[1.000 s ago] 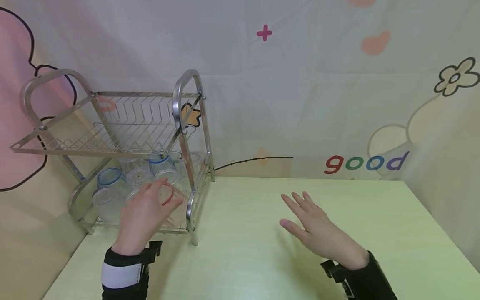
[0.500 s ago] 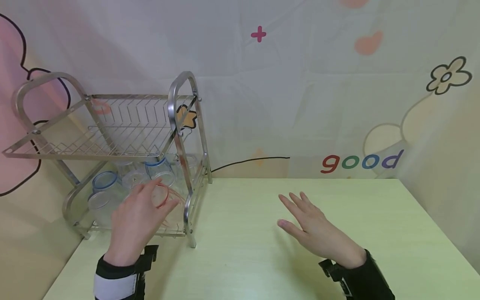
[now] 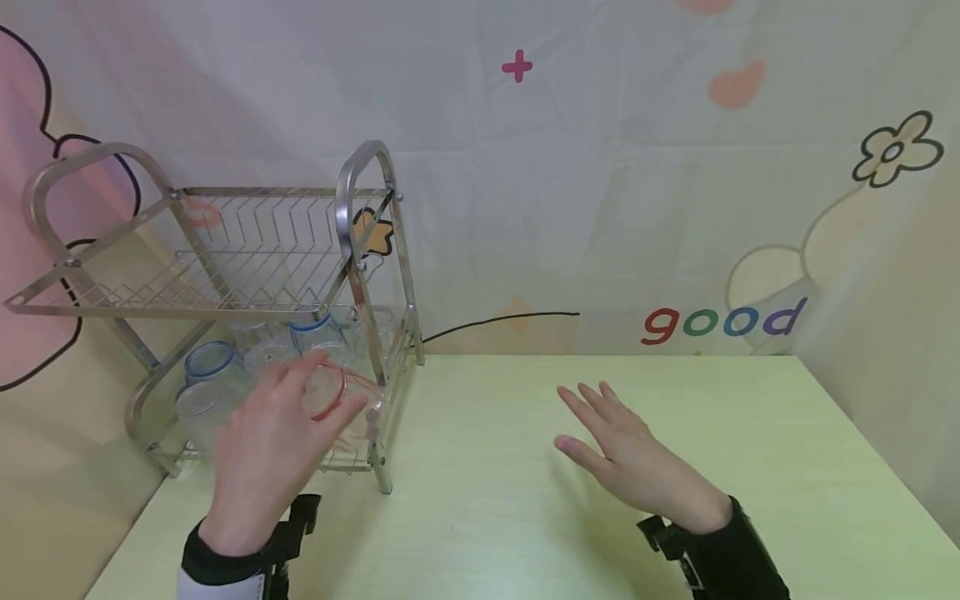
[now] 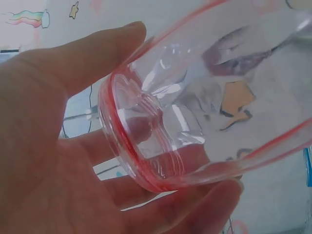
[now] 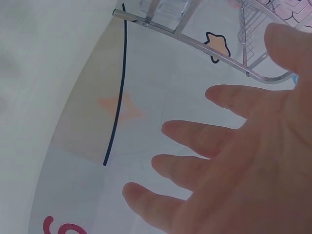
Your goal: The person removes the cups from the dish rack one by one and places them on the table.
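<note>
Work with the glasses at the rack looks partway through. The grip on one glass (image 3: 324, 393) is made, while setting it down and letting go remain undone. The left hand (image 3: 266, 450) grasps that glass near one end, thumb on one side and fingers curled along the other, at the front right corner of the rack's (image 3: 172, 313) lower shelf. Whether the glass rests on the wires or hangs free of them cannot be told, nor can the pictures settle whether it is on its way in or out. Several other glasses (image 3: 204, 408) stand on the lower shelf, mostly towards its left and back edges; their exact count is hidden by the hand and the upper shelf.

The held glass is tilted, clear and smooth, with a red tint along its edges and a red ring round the thick end in the hand, which is probably its base; the walls widen away from it. Among the others, some show blue rims, and one at the front left looks cloudy. The rack is shiny metal, with rounded arches and thin zigzag wires.

The right hand (image 3: 637, 467) is released, fingers spread, above the pale, faintly grained table (image 3: 495, 533), right of the rack.
</note>
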The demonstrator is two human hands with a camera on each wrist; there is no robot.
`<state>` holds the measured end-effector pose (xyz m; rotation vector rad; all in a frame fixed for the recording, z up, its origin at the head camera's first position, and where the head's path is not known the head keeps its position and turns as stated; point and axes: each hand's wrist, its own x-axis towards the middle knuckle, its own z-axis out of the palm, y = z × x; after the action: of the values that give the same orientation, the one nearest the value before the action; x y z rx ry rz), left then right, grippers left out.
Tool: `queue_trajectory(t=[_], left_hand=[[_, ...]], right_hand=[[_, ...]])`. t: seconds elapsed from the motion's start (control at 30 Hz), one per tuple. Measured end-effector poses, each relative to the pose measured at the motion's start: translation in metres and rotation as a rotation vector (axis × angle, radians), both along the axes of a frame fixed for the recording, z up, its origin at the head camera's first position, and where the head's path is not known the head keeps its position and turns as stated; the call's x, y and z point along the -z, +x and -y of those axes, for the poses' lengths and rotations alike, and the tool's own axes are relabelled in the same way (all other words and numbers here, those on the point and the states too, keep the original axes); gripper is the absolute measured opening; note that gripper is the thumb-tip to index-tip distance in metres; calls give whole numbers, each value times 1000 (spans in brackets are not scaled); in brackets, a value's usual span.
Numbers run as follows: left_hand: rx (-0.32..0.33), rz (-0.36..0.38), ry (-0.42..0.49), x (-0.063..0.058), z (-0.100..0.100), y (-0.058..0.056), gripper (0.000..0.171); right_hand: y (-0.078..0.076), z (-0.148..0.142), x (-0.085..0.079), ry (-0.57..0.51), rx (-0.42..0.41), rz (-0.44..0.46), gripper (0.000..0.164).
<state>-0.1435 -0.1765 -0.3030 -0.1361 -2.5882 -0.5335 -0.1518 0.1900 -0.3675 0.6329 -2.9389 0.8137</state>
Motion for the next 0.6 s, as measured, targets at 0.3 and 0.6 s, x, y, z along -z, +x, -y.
queue_trajectory(t=[0.3, 0.6], left_hand=[[74, -76, -12, 7, -10, -7, 58], [94, -27, 37, 11, -18, -11, 61]], right_hand=[[-3, 0, 0, 1, 3, 4, 70], [-1, 2, 0, -12, -1, -11, 67]])
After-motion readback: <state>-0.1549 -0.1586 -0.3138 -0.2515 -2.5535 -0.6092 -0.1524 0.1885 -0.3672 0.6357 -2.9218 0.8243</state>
